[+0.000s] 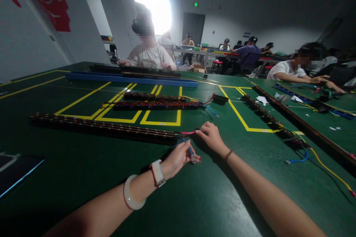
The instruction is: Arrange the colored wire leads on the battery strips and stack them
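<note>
A long dark bar (111, 129) with rows of metal strips lies across the green table, its right end near both hands. From that end come a red wire (187, 132) and a blue wire (191, 150) tipped with a ring terminal (194, 161). My left hand (179, 157) has its fingers closed round the blue wire, with the terminal hanging below. With fingertips pinched, my right hand (210, 136) grips the far end of the red wire, where a small dark piece (197, 130) partly shows.
Behind lie two shorter wired bars (155, 106) (152, 97), a black block (220, 99) and a blue channel (133, 80). More wired bars (274, 121) stretch along the right. A person (150, 53) sits across the table (111, 177), another (292, 68) at the right.
</note>
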Motion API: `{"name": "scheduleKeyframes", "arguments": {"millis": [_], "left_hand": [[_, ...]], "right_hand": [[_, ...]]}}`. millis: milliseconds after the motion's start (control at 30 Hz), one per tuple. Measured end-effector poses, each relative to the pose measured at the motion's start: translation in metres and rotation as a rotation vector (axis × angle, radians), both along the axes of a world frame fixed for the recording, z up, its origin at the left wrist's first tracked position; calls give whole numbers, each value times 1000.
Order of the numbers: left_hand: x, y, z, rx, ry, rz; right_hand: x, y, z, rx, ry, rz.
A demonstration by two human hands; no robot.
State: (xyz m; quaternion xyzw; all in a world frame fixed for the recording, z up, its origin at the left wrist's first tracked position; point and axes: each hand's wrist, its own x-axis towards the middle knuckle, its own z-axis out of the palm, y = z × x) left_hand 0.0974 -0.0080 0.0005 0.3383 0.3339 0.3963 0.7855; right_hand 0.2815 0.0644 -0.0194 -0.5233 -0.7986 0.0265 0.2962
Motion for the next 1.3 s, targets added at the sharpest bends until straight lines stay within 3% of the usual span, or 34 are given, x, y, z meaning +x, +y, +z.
{"name": "scheduleKeyframes", "arguments": {"millis": [233,600,867,1033,1300], "left_hand": [[-1,3,1,-10,-21,-14],[-20,15,10,5,388,-250],[-21,16,12,36,324,-316],[-22,16,17,-9,340,-314],[-17,16,16,-129,42,-265]], "right_hand": [[1,-14,1,-9,37,-1],[2,-31,10,63,85,-32],[-14,-46,9,-24,-7,107],[-16,-45,7,-59,18,45],[-20,-47,9,197,-1,27]]}}
